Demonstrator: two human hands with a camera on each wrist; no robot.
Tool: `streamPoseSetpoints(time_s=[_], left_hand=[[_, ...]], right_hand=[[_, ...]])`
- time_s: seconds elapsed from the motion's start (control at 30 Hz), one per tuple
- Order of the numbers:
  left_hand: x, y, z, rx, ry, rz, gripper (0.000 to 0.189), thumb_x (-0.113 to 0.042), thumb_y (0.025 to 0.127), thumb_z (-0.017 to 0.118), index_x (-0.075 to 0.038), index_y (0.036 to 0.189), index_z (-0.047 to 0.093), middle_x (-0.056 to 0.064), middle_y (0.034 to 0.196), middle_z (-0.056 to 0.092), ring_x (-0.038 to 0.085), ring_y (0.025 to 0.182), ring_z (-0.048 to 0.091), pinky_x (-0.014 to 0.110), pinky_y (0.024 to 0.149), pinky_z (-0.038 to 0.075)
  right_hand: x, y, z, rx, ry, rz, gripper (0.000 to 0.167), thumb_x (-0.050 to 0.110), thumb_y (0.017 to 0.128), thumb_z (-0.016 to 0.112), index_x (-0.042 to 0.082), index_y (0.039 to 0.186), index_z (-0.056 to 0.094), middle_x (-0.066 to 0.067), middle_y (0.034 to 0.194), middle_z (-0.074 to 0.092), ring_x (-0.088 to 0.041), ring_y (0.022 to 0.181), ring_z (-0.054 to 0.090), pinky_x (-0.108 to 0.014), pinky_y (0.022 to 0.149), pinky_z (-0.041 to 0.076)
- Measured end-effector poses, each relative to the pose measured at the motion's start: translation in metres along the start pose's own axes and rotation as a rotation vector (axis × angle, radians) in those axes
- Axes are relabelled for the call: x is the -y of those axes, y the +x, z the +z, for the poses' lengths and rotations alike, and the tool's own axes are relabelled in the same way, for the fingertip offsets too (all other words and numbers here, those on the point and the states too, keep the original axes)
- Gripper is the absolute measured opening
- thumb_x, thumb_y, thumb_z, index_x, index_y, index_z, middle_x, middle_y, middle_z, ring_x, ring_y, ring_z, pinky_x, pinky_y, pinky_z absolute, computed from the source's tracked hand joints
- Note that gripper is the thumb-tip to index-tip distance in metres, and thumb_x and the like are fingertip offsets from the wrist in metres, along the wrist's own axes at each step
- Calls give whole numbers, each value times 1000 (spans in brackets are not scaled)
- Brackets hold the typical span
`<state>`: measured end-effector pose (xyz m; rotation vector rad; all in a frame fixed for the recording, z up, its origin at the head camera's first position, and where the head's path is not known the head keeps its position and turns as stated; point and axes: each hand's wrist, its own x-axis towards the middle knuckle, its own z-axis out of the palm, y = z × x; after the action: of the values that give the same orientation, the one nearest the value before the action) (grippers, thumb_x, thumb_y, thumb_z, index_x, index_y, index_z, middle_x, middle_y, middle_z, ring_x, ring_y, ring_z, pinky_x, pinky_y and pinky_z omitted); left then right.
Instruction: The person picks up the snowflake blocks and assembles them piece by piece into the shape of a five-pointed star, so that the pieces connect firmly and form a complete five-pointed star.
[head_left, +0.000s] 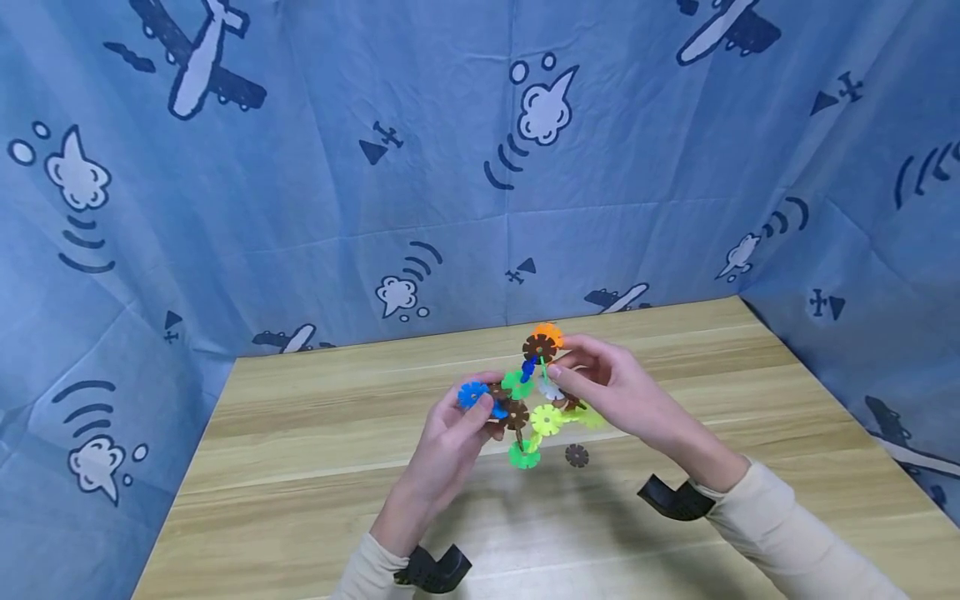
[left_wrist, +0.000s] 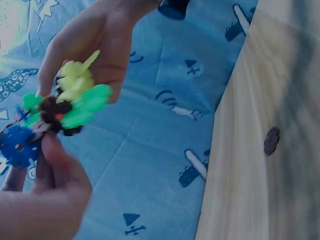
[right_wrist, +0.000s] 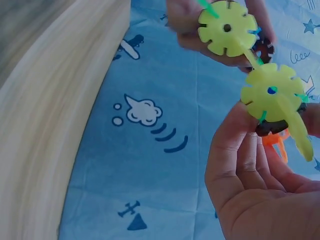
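Observation:
Both hands hold up an assembly of interlocking snowflake discs (head_left: 546,420) in yellow, green, brown, blue, white and orange. My left hand (head_left: 453,442) grips its left side, the thumb against the blue and brown discs; in the left wrist view the blue disc (left_wrist: 19,146) shows beside the fingers. On the other side, my right hand (head_left: 626,392) pinches the assembly around its upper right, near the orange disc (head_left: 550,333) and a dark brown disc (head_left: 539,349). In the right wrist view, yellow discs (right_wrist: 227,30) face the camera and partly hide the fingertips.
A single dark brown disc (head_left: 577,455) lies loose on the wooden table (head_left: 322,450), below the assembly. Blue curtains (head_left: 450,167) printed with planes and clouds stand behind the table and at both sides. Black bands (head_left: 433,570) are on both wrists.

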<state>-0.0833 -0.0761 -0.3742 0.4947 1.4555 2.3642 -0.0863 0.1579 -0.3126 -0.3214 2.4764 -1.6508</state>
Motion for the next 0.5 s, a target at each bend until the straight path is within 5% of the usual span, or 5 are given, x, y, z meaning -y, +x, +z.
streamPoseSetpoints(time_s=[0.23, 0.5], left_hand=[[-14, 3, -3, 117, 185, -15, 38, -6, 103, 53, 6, 138, 44, 15, 125, 54, 17, 94, 66, 40, 80, 64], [-19, 8, 5, 104, 472, -160, 36, -31, 100, 65, -16, 131, 56, 21, 117, 60, 25, 72, 71, 46, 62, 64]], right_hand=[[0, 0, -4, 47, -34, -12, 47, 24, 100, 66, 0, 138, 53, -14, 108, 69, -21, 84, 70, -33, 73, 62], [1, -1, 1, 137, -135, -95, 46, 21, 99, 67, -2, 136, 56, -10, 104, 71, -21, 75, 66, -28, 62, 55]])
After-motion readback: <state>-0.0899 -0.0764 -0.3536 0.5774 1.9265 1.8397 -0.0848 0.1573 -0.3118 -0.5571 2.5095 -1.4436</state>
